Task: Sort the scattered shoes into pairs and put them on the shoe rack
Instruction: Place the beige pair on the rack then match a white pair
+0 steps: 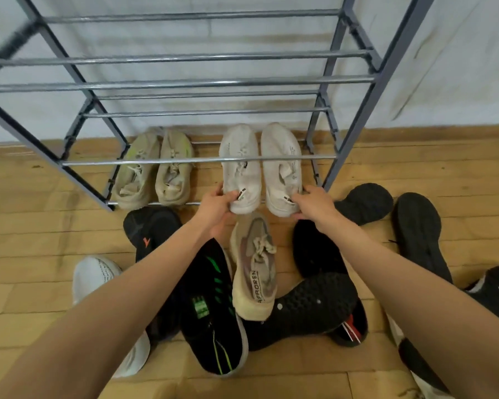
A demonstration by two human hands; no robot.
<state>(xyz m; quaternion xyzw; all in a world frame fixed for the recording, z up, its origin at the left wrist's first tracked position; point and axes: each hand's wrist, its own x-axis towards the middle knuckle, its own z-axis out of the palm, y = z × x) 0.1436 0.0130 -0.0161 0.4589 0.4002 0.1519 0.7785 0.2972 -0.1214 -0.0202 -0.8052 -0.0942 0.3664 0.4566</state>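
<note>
Over the wooden plank floor [35, 214], my left hand [217, 205] and right hand [314, 204] each clamp fingers on a heel of the white knit sneakers [239, 177], likely squaring them as a pair on the lowest tier of the grey metal shoe rack [98, 162]

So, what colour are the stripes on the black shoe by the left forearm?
Green, on the black shoe, head view.
</note>
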